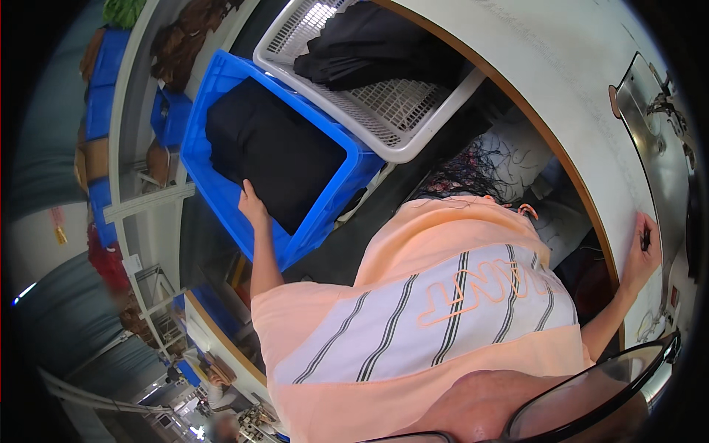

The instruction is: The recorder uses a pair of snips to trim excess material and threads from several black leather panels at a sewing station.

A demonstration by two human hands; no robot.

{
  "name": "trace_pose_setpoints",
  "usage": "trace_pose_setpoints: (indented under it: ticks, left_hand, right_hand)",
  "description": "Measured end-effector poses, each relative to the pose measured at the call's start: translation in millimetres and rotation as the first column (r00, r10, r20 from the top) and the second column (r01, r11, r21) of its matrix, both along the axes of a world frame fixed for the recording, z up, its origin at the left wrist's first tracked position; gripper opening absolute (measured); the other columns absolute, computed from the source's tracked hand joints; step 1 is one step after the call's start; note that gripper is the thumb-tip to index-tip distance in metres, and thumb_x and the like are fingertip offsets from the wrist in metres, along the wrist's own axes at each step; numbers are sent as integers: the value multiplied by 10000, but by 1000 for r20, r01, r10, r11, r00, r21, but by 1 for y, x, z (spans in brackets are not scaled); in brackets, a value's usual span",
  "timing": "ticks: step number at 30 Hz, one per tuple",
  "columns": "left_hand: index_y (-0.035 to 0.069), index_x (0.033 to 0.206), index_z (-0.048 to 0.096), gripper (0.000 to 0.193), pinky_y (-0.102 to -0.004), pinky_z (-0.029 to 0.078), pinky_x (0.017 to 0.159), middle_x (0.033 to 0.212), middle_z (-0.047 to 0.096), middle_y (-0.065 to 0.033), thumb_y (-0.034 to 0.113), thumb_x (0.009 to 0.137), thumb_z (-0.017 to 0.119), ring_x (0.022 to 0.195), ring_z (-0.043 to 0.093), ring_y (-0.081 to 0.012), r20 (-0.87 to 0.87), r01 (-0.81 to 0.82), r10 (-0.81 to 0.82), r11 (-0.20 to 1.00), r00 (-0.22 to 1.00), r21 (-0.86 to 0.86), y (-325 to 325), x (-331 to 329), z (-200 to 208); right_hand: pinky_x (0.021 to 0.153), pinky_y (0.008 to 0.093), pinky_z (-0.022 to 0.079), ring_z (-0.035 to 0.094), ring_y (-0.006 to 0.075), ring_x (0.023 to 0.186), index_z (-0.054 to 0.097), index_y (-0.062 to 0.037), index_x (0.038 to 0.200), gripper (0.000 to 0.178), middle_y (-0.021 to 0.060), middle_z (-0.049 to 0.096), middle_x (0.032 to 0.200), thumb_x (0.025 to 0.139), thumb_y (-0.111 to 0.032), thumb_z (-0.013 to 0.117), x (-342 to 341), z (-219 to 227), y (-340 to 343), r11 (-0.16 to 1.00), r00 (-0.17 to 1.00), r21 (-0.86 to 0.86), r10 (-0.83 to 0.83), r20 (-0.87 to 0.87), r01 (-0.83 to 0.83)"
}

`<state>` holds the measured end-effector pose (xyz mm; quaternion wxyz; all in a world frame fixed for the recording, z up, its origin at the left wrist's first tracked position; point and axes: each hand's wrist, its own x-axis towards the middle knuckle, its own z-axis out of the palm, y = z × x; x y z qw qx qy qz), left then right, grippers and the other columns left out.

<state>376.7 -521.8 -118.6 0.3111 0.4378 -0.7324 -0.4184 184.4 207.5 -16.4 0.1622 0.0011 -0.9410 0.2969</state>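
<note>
My left hand (255,204) reaches into a blue plastic crate (343,181) and grips the near edge of a pile of black cloth (277,148), with part of the fingers hidden by it. The cloth lies folded in the tilted-looking crate. Far to the right, my right hand (642,255) rests at the white tabletop (561,63), beside a metal sewing machine bed (650,129). Its fingers are curled around a small dark object, too small to name.
A white lattice basket (406,111) with more black cloth (369,46) stands against the crate. The table's brown edge (543,122) curves past my lap. Dark thread scraps (473,166) lie below. Shelving (148,203) with blue bins (109,81) is at left; a person (221,395) sits far behind.
</note>
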Motion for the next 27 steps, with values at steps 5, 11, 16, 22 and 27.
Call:
trace_pose_setpoints:
  ticks: [5, 11, 16, 22, 27]
  left_hand:
    - [-53, 764, 601, 400, -256, 407, 568, 665, 571, -34, 295, 956, 552, 610, 465, -79, 171, -6, 10, 1000, 985, -26, -28, 30, -58]
    - [-86, 1130, 567, 519, -383, 455, 894, 1045, 623, -246, 242, 768, 744, 985, 599, -346, 632, 34, 162, 958, 758, -286, -56, 54, -61]
    - [-13, 1259, 531, 445, -369, 334, 1027, 1251, 559, -158, 125, 855, 655, 1204, 473, -285, 144, 277, -237, 807, 961, -521, 79, -128, 63]
    - [34, 947, 640, 96, -406, 355, 1011, 1043, 654, -102, 59, 863, 600, 1142, 514, -335, 210, 648, -848, 189, 486, -738, 211, -342, 137]
    - [45, 1096, 643, 250, -329, 486, 827, 1094, 641, -122, 136, 864, 618, 987, 625, -283, 583, 842, -774, -127, 246, -525, 217, -449, 156]
  right_hand:
    - [766, 205, 443, 550, 83, 799, 643, 34, 994, 145, 28, 636, 878, 908, -79, 613, -2, -7, -2, 999, 997, 7, -52, 60, 52]
    - [740, 201, 432, 541, 76, 788, 637, 29, 972, 125, 19, 627, 847, 901, -71, 614, 4, 6, -7, 998, 998, -5, -63, 14, 63]
    - [661, 182, 392, 480, 50, 715, 615, 10, 940, 88, -15, 559, 775, 865, -35, 616, 3, 7, -10, 991, 989, -65, -114, 99, 120]
    - [632, 184, 386, 484, 59, 685, 602, 8, 924, 166, -6, 562, 756, 768, 68, 599, 5, 10, -16, 992, 995, -113, -54, 81, 63]
    - [571, 195, 355, 462, 69, 645, 594, 8, 894, 226, 5, 542, 719, 700, 118, 562, 7, 11, -18, 989, 994, -130, -61, 89, 72]
